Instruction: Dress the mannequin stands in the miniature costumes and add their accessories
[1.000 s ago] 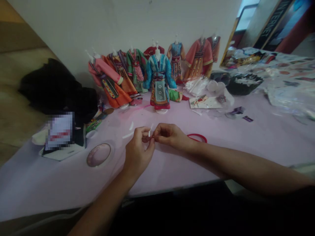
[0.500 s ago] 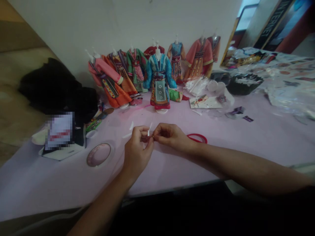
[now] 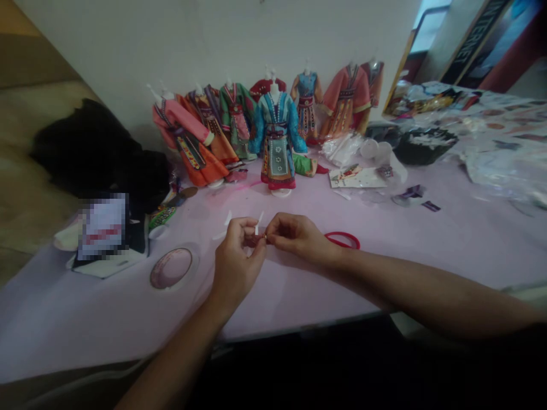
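Bench [image 3: 427,250] in pale lilac spans the view, set against a plain white wall [image 3: 171,34]. Along the wall stands a row of headless costumed figures [image 3: 235,122], robed in pink, orange, green and red, with one blue-robed figure [image 3: 276,136] placed in front of the others. A black heap [image 3: 92,154], perhaps a bag, sits at the far left, and a dark bowl [image 3: 425,148] is to the right, among clear plastic wrapping.

In the middle, at the near side, the person's left hand [image 3: 239,250] and right hand [image 3: 297,236] meet, fingertip to fingertip. Left of them a tape roll [image 3: 157,272] lies flat; just beyond the right wrist is a red loop [image 3: 354,237]. Thin white strips [image 3: 228,216] lie behind the left hand.

Smallest of all is a small reddish piece [image 3: 252,240], between the two hands. The left fingers are curled and pinching it; the right thumb and forefinger are closed together at its end and appear to grip it, though the exact contact is too small to make out. Over the last second the left hand has edged slightly leftward while the right has barely moved, which suggests careful fingertip handling, with the piece not let go.
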`<state>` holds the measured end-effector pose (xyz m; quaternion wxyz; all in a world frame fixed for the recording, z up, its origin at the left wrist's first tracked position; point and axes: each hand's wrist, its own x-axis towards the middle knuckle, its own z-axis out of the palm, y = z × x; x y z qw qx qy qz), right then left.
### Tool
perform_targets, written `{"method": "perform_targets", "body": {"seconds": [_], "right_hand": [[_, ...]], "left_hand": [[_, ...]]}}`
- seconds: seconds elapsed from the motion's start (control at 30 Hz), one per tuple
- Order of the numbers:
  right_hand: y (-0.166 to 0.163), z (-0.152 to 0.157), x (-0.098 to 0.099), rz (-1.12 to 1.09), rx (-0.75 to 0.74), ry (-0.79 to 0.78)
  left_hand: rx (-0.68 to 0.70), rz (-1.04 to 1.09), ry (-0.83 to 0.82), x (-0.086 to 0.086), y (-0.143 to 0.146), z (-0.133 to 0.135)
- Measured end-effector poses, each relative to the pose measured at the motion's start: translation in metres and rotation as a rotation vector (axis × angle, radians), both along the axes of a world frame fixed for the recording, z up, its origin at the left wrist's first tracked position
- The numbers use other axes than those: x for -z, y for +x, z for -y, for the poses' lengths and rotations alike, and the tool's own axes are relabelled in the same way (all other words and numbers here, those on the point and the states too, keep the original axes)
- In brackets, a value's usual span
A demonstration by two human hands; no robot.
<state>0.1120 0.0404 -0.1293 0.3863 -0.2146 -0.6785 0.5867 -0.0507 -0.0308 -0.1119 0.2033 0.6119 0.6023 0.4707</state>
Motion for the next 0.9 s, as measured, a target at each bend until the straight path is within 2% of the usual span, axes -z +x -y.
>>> {"method": "perform_targets", "body": {"seconds": [0.9], "right_hand": [[-0.0001,0.001,-0.0001,0.033,0.003,-0.009]], "left_hand": [[-0.001,0.005,-0.006,0.0006,-0.001,-0.0002]]}}
